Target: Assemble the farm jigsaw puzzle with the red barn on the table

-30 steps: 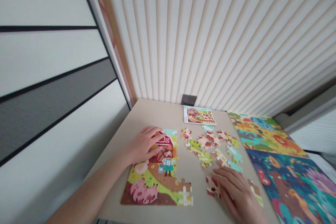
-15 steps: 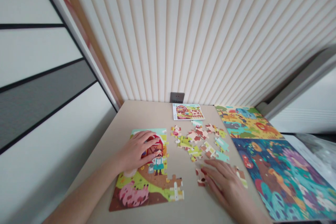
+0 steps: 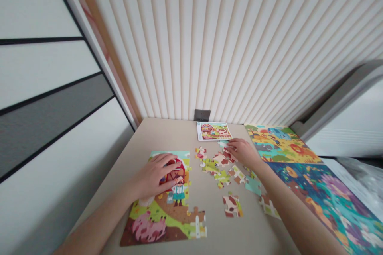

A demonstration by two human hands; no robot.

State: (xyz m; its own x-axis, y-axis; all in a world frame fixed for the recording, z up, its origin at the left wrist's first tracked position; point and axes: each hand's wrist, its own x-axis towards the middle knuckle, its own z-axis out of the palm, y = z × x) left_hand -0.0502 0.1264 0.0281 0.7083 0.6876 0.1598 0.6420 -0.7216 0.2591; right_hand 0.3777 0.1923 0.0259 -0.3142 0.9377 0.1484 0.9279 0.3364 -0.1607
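My left hand [image 3: 158, 174] lies with fingers spread on the joined part of a farm jigsaw puzzle [image 3: 167, 225], covering some of the red barn. A farmer and a pink pig show below it. My right hand [image 3: 244, 152] reaches to the far side of a heap of loose puzzle pieces [image 3: 221, 159]; its outstretched fingertips touch or hover over pieces there, partly hiding them. Nearer me, a brown-and-white cow piece [image 3: 232, 205] lies alone. A fence piece [image 3: 268, 206] lies by the right forearm.
A small picture card of the farm scene [image 3: 214, 131] lies at the table's back edge. Two finished puzzles lie at the right, a yellow savanna one [image 3: 281, 143] and a dark blue forest one [image 3: 338, 203]. A dark socket [image 3: 202, 115] sits on the ribbed wall [image 3: 185, 48].
My right hand has moved away from the near cow piece to the far pieces, uncovering the cow piece. My left hand has stayed on the joined puzzle. The view has tilted slightly.
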